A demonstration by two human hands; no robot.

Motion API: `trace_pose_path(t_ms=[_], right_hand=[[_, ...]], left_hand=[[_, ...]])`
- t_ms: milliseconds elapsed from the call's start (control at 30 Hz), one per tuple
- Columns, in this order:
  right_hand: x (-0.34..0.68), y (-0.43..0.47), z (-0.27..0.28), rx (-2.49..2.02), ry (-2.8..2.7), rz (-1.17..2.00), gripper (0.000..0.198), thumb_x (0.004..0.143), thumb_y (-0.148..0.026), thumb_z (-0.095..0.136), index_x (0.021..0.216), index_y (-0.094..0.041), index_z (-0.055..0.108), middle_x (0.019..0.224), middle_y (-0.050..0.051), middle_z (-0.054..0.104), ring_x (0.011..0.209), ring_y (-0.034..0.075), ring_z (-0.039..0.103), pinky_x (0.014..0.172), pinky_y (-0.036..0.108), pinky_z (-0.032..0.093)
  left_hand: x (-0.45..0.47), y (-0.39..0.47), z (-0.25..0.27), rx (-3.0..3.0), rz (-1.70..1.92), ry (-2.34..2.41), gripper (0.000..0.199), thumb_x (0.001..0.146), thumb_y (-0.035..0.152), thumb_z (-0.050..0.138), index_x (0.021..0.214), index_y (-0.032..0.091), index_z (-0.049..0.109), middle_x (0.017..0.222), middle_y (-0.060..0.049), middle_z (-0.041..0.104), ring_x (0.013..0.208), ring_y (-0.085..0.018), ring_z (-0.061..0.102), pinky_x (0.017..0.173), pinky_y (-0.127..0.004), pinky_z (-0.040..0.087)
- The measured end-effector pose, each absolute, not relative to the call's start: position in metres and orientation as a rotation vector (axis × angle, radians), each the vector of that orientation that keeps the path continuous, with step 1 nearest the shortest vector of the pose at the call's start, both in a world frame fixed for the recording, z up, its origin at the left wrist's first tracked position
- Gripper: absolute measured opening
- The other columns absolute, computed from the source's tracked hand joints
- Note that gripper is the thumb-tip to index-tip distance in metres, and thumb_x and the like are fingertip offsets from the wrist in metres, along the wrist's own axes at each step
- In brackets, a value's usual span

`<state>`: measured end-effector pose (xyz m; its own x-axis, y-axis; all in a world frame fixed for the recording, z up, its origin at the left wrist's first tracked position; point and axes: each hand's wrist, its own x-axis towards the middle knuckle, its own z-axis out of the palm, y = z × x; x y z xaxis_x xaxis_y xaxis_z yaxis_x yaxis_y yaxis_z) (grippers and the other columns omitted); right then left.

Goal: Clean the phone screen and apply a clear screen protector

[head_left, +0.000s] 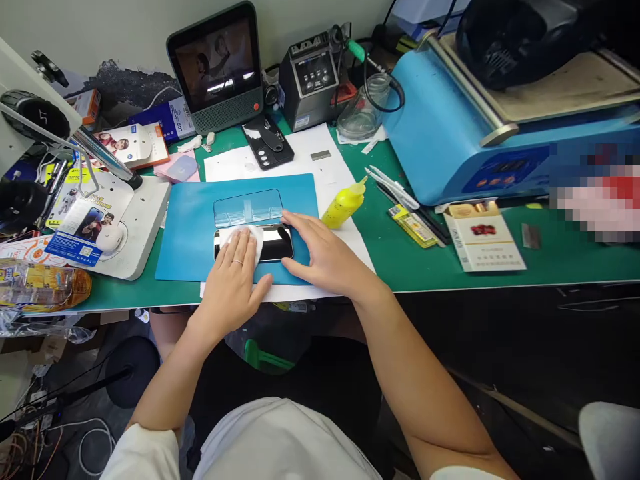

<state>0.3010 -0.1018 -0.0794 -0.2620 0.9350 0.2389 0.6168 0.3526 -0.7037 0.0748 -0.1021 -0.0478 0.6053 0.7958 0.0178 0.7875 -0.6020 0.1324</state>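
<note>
A black phone [274, 243] lies screen up on a blue mat [190, 227]. My left hand [231, 280] presses a white wipe [249, 235] flat against the left half of the screen. My right hand [320, 252] grips the phone's right end, thumb at the near edge and fingers over the far edge. A clear screen protector sheet [248, 207] rests on the mat just behind the phone.
A yellow squeeze bottle [343, 204] lies right of the mat. A blue machine [480, 140], a cigarette pack [481, 235], tweezers [395, 188], a small monitor [218, 67], a soldering station [311, 81] and a microscope base [131, 220] crowd the green bench.
</note>
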Motion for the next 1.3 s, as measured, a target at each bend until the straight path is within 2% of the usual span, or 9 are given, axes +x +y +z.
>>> trace_pose_path(t_ms=[300, 433, 567, 767, 1000, 1300], right_hand=[[0.300, -0.101, -0.079, -1.376, -1.994, 0.648, 0.076, 0.093, -0.041, 0.063, 0.162, -0.027, 0.034, 0.159, 0.012, 0.051, 0.149, 0.036, 0.044, 0.121, 0.061, 0.040], [0.300, -0.101, -0.080, -1.384, -1.993, 0.630, 0.077, 0.093, -0.043, 0.063, 0.162, -0.024, 0.035, 0.158, 0.014, 0.052, 0.150, 0.036, 0.043, 0.122, 0.061, 0.038], [0.299, -0.102, -0.078, -1.397, -1.987, 0.647, 0.077, 0.093, -0.042, 0.062, 0.162, -0.025, 0.034, 0.160, 0.013, 0.050, 0.149, 0.037, 0.043, 0.121, 0.062, 0.039], [0.300, -0.102, -0.079, -1.376, -1.997, 0.621, 0.076, 0.093, -0.041, 0.062, 0.162, -0.027, 0.035, 0.159, 0.011, 0.052, 0.149, 0.036, 0.044, 0.121, 0.062, 0.039], [0.300, -0.102, -0.082, -1.357, -2.017, 0.596, 0.072, 0.093, -0.040, 0.061, 0.159, -0.024, 0.040, 0.156, 0.012, 0.055, 0.147, 0.037, 0.046, 0.120, 0.062, 0.040], [0.299, -0.103, -0.083, -1.372, -2.008, 0.594, 0.074, 0.093, -0.042, 0.061, 0.161, -0.023, 0.038, 0.157, 0.014, 0.053, 0.147, 0.035, 0.046, 0.121, 0.059, 0.040]], left_hand=[[0.061, -0.103, -0.049, 2.687, 0.120, 1.433, 0.073, 0.108, 0.050, 0.034, 0.164, 0.006, 0.021, 0.172, -0.023, 0.021, 0.162, -0.034, 0.014, 0.128, -0.056, 0.024], [0.061, -0.096, -0.046, 2.681, 0.070, 1.465, 0.074, 0.109, 0.051, 0.031, 0.162, 0.000, 0.025, 0.172, -0.025, 0.021, 0.162, -0.036, 0.014, 0.130, -0.054, 0.021], [0.062, -0.108, -0.046, 2.674, 0.059, 1.485, 0.077, 0.108, 0.051, 0.033, 0.162, -0.003, 0.023, 0.172, -0.027, 0.018, 0.162, -0.038, 0.012, 0.129, -0.055, 0.022], [0.062, -0.101, -0.048, 2.664, 0.112, 1.429, 0.072, 0.109, 0.051, 0.030, 0.163, 0.004, 0.022, 0.172, -0.025, 0.019, 0.162, -0.036, 0.013, 0.128, -0.058, 0.023], [0.066, -0.113, -0.052, 2.645, 0.128, 1.498, 0.075, 0.108, 0.051, 0.032, 0.162, 0.000, 0.021, 0.172, -0.026, 0.018, 0.162, -0.036, 0.011, 0.129, -0.057, 0.023], [0.070, -0.101, -0.052, 2.633, 0.140, 1.529, 0.077, 0.108, 0.052, 0.033, 0.161, -0.003, 0.024, 0.170, -0.028, 0.020, 0.162, -0.038, 0.013, 0.129, -0.056, 0.022]])
